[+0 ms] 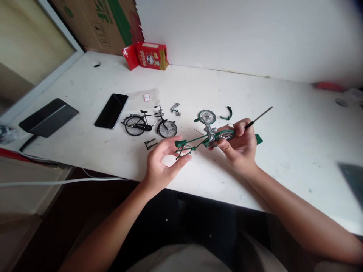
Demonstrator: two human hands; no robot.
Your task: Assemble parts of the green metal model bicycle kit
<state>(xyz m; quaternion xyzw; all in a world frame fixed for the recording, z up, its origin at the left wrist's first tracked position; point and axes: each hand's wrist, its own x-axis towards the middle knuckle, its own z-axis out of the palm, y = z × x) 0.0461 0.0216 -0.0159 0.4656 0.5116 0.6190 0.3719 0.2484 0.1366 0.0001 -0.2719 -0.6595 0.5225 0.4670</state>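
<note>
A green model bicycle frame (195, 142) is held in the air between both hands, its saddle towards the left and its wheel and silver handlebar part towards the right. My left hand (163, 158) is closed at the saddle end, thumb below and fingers behind. My right hand (241, 149) grips the wheel end between thumb and fingers. Tucked in that same hand is a small screwdriver (258, 119), its metal shaft pointing up to the right. A loose spoked wheel (207, 116) lies behind the frame, near a curved green mudguard (227, 113).
A black model bicycle (147, 124) stands left of centre, with a small black bracket (150, 144) before it and small silver-green parts (175, 108) behind. Farther left lie a phone (111, 110) and a dark flat device (48, 117). A red box (151, 56) stands by the wall.
</note>
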